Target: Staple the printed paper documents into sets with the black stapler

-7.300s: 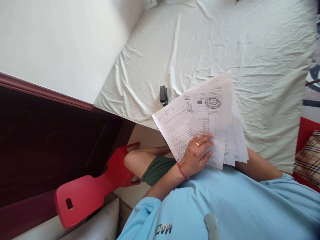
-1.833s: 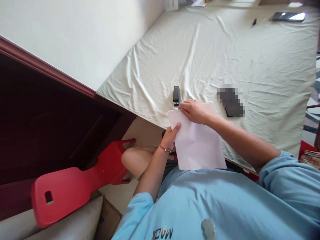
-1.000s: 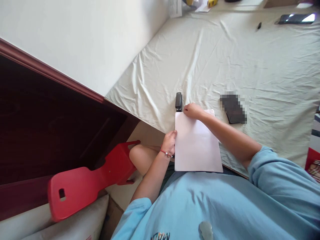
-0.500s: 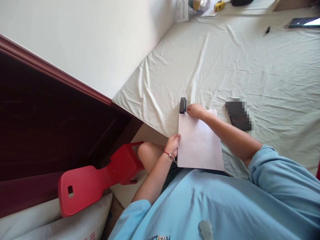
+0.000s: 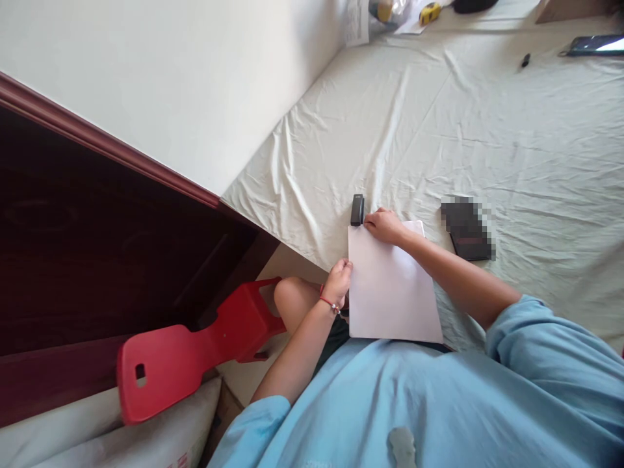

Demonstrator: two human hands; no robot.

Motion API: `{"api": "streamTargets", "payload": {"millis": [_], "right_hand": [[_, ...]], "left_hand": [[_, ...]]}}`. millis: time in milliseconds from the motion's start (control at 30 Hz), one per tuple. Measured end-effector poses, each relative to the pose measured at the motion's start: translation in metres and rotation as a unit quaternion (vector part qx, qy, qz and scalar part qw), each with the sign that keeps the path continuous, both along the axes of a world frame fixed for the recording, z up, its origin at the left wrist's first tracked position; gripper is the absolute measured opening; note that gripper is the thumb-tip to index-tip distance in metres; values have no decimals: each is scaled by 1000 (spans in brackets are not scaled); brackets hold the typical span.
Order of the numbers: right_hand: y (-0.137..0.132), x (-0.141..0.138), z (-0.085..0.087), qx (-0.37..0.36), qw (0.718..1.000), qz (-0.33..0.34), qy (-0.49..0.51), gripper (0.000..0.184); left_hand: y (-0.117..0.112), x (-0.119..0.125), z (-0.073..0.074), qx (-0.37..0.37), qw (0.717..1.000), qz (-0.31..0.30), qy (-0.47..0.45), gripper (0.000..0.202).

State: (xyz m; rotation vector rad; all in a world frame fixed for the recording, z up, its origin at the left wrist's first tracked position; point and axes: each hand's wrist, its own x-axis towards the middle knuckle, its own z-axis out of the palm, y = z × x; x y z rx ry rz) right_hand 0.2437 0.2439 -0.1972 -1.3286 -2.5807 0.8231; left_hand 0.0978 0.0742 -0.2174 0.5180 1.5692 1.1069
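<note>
A stack of white paper sheets (image 5: 390,292) lies blank side up on the near edge of a bed covered with a pale sheet (image 5: 439,130). My left hand (image 5: 338,279), with a red bracelet on the wrist, pinches the stack's left edge. My right hand (image 5: 385,225) is closed on the stack's top left corner. A small black stapler (image 5: 357,210) sits on the sheet just left of my right hand, almost touching it.
A dark flat object, blurred out (image 5: 467,227), lies right of the papers. A red plastic stool (image 5: 195,351) stands at my left knee beside a dark wooden panel (image 5: 97,260). A phone (image 5: 592,44), a pen (image 5: 525,60) and small clutter (image 5: 390,10) lie at the bed's far end.
The fanned printed sheets were squared up and turned blank side up. Over the last second my right hand stayed at the top corner by the stapler, and my left hand slid slightly along the left edge.
</note>
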Motion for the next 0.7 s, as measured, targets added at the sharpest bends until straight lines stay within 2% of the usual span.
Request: {"api": "streamTargets", "payload": {"millis": [133,300,400,567,700], "right_hand": [[-5,3,-2,2,1000,0,21,32],[-5,2,-5,7,999,6,31,31],[-5,2,-4,10,999,7,35,32],[-8,2,-2,12,999,21,42,31],[-11,2,2,5,997,52,55,30]], "left_hand": [[37,-3,3,1,996,39,79,11],[79,4,0,-4,993,45,113,27],[85,9,0,-2,994,39,102,25],[82,8,4,-5,1000,-5,28,11],[80,6,7,-5,1000,-19,-9,11]]}}
